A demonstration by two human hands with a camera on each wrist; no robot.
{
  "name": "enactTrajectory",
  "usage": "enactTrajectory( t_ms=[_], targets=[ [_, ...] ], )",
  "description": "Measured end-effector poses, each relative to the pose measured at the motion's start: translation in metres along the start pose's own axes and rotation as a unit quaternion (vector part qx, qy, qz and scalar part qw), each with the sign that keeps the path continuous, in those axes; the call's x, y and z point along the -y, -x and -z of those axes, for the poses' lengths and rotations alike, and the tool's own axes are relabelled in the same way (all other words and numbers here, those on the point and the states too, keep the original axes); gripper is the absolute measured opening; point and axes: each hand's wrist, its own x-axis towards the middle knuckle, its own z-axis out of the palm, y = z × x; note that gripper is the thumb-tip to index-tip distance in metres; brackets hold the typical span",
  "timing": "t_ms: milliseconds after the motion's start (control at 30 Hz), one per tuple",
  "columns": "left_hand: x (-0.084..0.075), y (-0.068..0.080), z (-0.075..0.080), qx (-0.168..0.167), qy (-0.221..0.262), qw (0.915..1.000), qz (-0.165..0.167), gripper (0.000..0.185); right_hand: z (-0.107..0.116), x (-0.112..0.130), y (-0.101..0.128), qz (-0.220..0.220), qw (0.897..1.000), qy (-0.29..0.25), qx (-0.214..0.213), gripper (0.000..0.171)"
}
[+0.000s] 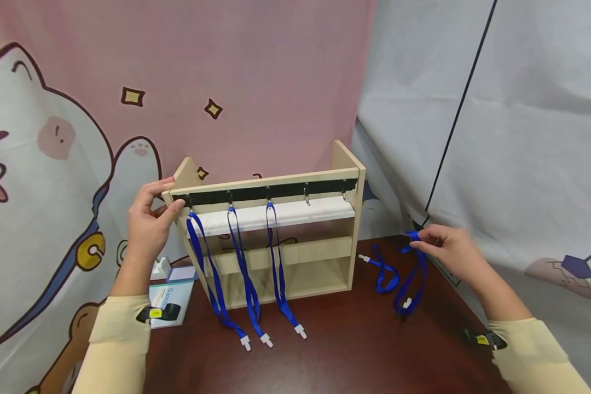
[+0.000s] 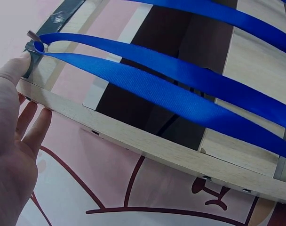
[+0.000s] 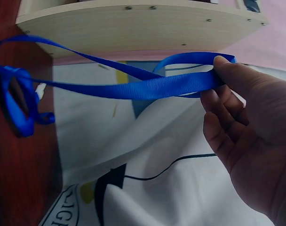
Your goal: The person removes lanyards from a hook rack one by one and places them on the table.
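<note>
My left hand (image 1: 150, 221) grips the upper left corner of a light wooden rack (image 1: 357, 235), thumb on the front and fingers round the side panel. Between thumb and fingers, my right hand (image 1: 448, 249) pinches a blue lanyard (image 3: 180, 87) to the right of the rack. Its strap droops toward the table, with a white clip (image 1: 407, 302) low down. Three blue lanyards hang from the left hooks on the rack's black strip (image 1: 248, 195), their white clips (image 1: 246, 343) in front. Two right hooks (image 1: 307, 196) are bare.
Another blue lanyard (image 1: 382, 266) lies loosely looped on the dark red table (image 1: 335, 350), right of the rack. At the left are a booklet (image 1: 169, 298) and a small white object (image 1: 161, 268). Printed cloth (image 1: 276, 82) hangs close behind and at the right.
</note>
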Motion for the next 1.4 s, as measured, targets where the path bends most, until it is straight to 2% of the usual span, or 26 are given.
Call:
enactTrajectory(
  t_ms=[233, 467, 667, 967, 1167, 1400],
  targets=[
    [-0.001, 0.002, 0.000, -0.003, 0.006, 1.0000, 0.001, 0.040, -0.006, -0.013, 0.014, -0.039, 0.997, -0.018, 0.061, 0.013],
    [0.000, 0.000, 0.000, -0.002, 0.006, 1.0000, -0.004, 0.040, -0.017, -0.034, 0.024, -0.035, 0.995, -0.027, 0.087, 0.014],
    [0.000, -0.001, -0.001, -0.001, 0.005, 1.0000, -0.006, 0.040, -0.025, -0.048, 0.035, -0.036, 0.993, 0.004, 0.115, 0.012],
    [-0.002, 0.001, 0.000, 0.000, 0.012, 0.9999, -0.006, 0.039, -0.044, -0.061, 0.049, -0.035, 0.982, -0.039, 0.182, 0.014],
    [-0.002, 0.001, -0.001, -0.003, 0.002, 1.0000, 0.001, 0.040, -0.058, -0.065, 0.055, -0.053, 0.967, -0.056, 0.244, 0.008],
    [-0.002, 0.001, -0.001, -0.003, -0.002, 1.0000, 0.002, 0.040, -0.078, -0.067, 0.060, -0.049, 0.962, -0.076, 0.256, 0.010]
  ],
)
